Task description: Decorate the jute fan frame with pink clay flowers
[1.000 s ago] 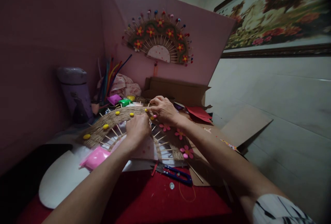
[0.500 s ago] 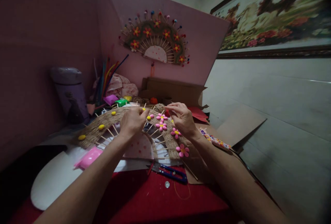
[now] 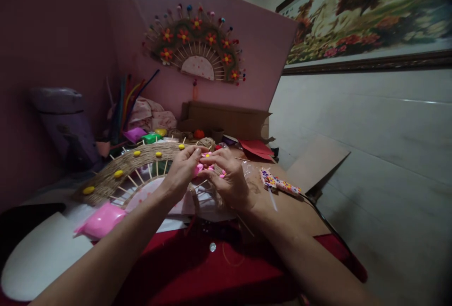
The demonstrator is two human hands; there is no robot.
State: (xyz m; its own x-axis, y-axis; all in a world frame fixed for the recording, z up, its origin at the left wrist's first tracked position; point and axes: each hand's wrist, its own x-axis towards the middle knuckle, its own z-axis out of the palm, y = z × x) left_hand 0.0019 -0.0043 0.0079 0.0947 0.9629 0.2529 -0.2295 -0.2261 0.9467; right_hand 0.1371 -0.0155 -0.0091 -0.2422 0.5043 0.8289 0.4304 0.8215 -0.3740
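Observation:
A half-round woven twine fan [image 3: 148, 151] with wooden sticks lies in front of me, yellow clay dots [image 3: 118, 174] along its left part. Over its right part my two hands meet. My left hand [image 3: 181, 169] is closed, thumb against fingers; what the fingertips hold, if anything, is hidden. My right hand [image 3: 231, 179] curls beside it with fingers bent, and its grip is unclear too. Pink clay petals [image 3: 198, 170] and a pink flower with a yellow centre [image 3: 207, 156] show between the hands. The other pink flowers are mostly covered by my right hand.
A floral-patterned glue gun [image 3: 278, 183] lies on cardboard [image 3: 293, 212] at right. A pink clay packet [image 3: 102, 221] sits at left, a purple tumbler [image 3: 67, 127] behind it. A finished fan [image 3: 197, 44] hangs on the pink board. Red paper [image 3: 257, 148] lies behind my right hand.
My right hand has moved left and down to meet my left hand over the flowers. The view has shifted to the right, uncovering the glue gun.

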